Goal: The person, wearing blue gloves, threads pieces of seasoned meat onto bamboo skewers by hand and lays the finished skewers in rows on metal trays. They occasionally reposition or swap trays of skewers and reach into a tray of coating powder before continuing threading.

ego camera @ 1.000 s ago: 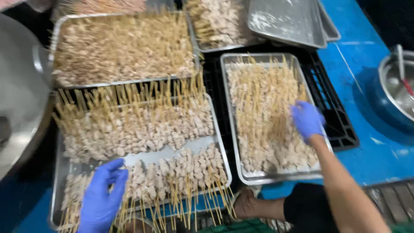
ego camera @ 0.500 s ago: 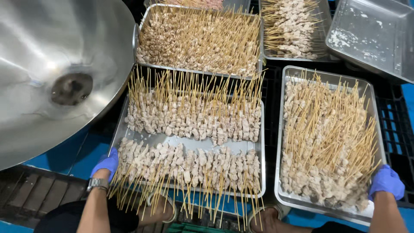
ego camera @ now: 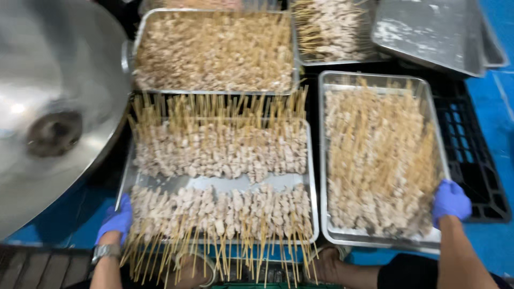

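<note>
Blue gloves [ego camera: 451, 199], pale beige meat skewers [ego camera: 219, 155] on silver trays [ego camera: 225, 183], a black crate [ego camera: 471, 160], blue floor [ego camera: 500, 91].

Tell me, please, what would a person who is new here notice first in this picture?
First, the metal trays packed with meat skewers: the middle tray holds two neat rows with sticks pointing outward, and the right tray is piled full. A blue-gloved left hand rests at the middle tray's near-left corner, and the gloved right hand is at the right tray's near-right edge. A big shiny steel bowl fills the left side.
</note>
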